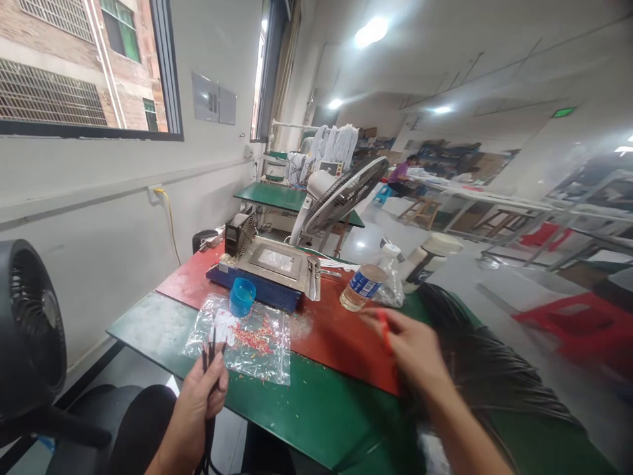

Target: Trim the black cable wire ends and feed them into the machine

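My left hand [200, 396] is closed round a few thin black cables [208, 359], their ends sticking up near the front edge of the green table [316, 409]. My right hand [413, 346] is blurred over the red mat [331, 330] and pinches a small red piece [384, 330]. A large bundle of black cables [475, 356] lies just right of that hand. In front of my left hand a clear plastic bag [247, 340] holds small red pieces, with a blue cup [242, 297] at its far edge.
A grey and blue machine [270, 267] sits at the back of the mat, a plastic bottle [363, 287] to its right. A white desk fan [341, 194] stands behind, a black fan [27, 330] at my left. A person sits far off at another bench.
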